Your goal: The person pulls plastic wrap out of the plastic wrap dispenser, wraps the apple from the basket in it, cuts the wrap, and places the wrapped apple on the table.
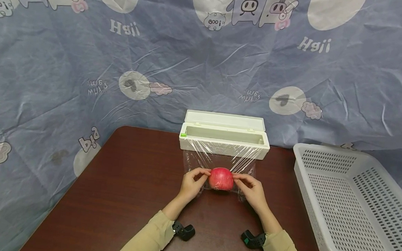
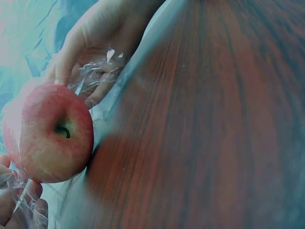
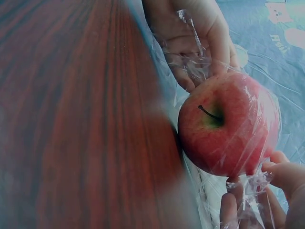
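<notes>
A red apple sits on the table under clear cling film, which stretches back to a white dispenser box with its lid up. At the apple's left side my left hand pinches the film, fingertips against the fruit. My right hand pinches film at the right side in the same way. Both wrist views show the apple with its stem toward me and bunched film at either side. In the right wrist view, wrinkled film lies over the apple.
A light grey perforated basket stands at the right of the dark brown table. Behind hangs a blue printed cloth, close to the box. Black wrist devices are strapped on both arms.
</notes>
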